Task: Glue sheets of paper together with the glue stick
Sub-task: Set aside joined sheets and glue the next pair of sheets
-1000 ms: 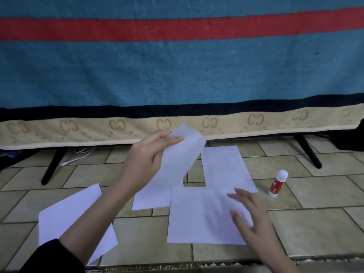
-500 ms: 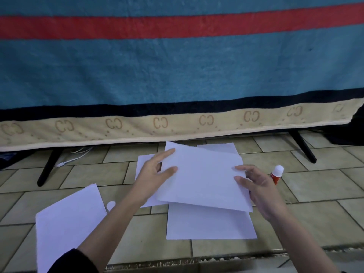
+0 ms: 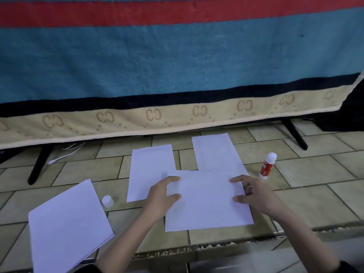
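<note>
Stack of spare sheets: a loose pile of white rectangular paper (image 3: 69, 223) lies nearest, on the left of the tiled floor, well apart from the work; judged to be stock kept clear of glue.

Top sheet: a white rectangular sheet of paper (image 3: 206, 201) lies flat at centre, overlapping the near ends of two further sheets.

Left hand: the left hand (image 3: 163, 196) rests on the top sheet's left edge, fingers spread and only lightly bent, thumb on the paper; it presses rather than clasps.

Right hand: the right hand (image 3: 254, 194) rests on the right edge, forefinger and thumb extended flat on the paper, nothing clasped. Judged purpose of both: to seat the sheet square and press the joint.

Cap: a small white plastic cap (image 3: 107, 201) stands on the floor between the stack and the left-hand sheet.

Underlying sheets: one white sheet (image 3: 149, 170) to the left, one (image 3: 214, 152) to the right, both extending away from under the top sheet.

Glue stick: a red-and-white cylindrical glue stick (image 3: 267, 165) stands upright just right of the sheets, untouched, within reach of the right hand.

Backdrop: a blue, red and beige striped blanket (image 3: 177, 66) hangs behind.
</note>
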